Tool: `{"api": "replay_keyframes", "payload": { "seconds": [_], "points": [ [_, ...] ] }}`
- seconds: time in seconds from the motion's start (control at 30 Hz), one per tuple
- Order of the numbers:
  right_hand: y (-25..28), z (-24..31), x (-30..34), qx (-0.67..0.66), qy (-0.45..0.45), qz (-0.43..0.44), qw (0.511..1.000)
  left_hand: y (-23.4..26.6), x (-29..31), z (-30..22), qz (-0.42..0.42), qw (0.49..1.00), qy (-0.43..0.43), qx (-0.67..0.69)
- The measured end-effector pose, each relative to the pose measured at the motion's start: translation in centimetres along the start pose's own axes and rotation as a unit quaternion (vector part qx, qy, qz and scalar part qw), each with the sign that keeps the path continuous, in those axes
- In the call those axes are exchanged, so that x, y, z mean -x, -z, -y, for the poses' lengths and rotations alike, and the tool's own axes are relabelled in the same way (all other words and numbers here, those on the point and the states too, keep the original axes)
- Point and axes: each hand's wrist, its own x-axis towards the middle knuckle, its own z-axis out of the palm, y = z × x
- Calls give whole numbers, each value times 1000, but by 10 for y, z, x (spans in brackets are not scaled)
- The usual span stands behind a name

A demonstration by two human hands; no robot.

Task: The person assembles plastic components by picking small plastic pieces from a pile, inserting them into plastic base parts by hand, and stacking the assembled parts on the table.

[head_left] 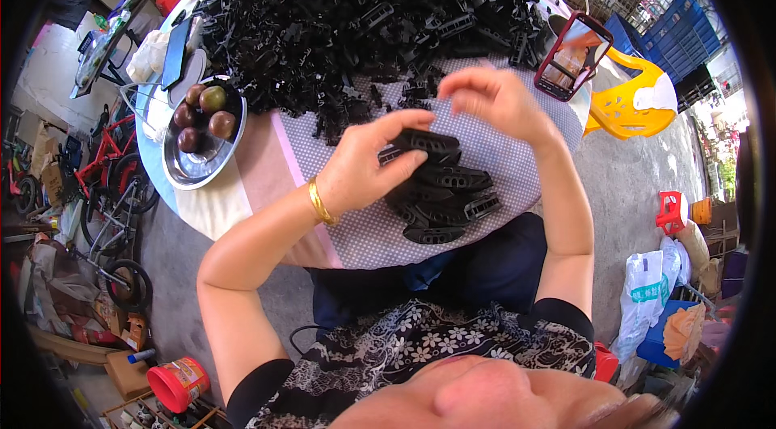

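My left hand (pixel 368 160) is closed on a black plastic part (pixel 430 143), a long piece with a row of holes, pinched between thumb and fingers. Just below it, a small stack of similar black plastic pieces (pixel 443 207) lies near the table's front edge. To the right and a little farther off, my right hand (pixel 497 101) hovers with bent fingers over the table. Motion smears its fingertips, so whether anything small is between them does not show. Beyond both hands spreads a large heap of loose black plastic parts (pixel 356 16).
A metal dish (pixel 187 173) of round purple and green fruit sits at the left on the round table's cloth (pixel 356 243). Behind it lies a blue phone (pixel 176 53). Another phone (pixel 572 57) stands at the right edge, beside a yellow plastic chair (pixel 638 101).
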Motion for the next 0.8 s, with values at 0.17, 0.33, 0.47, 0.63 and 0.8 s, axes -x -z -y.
{"api": "replay_keyframes", "payload": {
  "seconds": [0.17, 0.33, 0.47, 0.63, 0.8],
  "points": [
    [42, -53, -32, 410, 53, -221, 883, 1, -1, -2, 91, 983, -114, -112],
    [45, -60, -41, 596, 50, -155, 786, 5, -1, 12, 96, 972, -134, -167],
    [40, -42, -25, 588, 82, -176, 785, 3, -1, 17, 77, 979, -132, -135],
    [-14, 19, 6, 245, 79, -166, 952, -6, -2, 16, -15, 995, 64, 78],
    [-41, 22, 9, 323, 241, -105, 909, -5, -6, 22, -86, 976, 105, 171]
  ]
}}
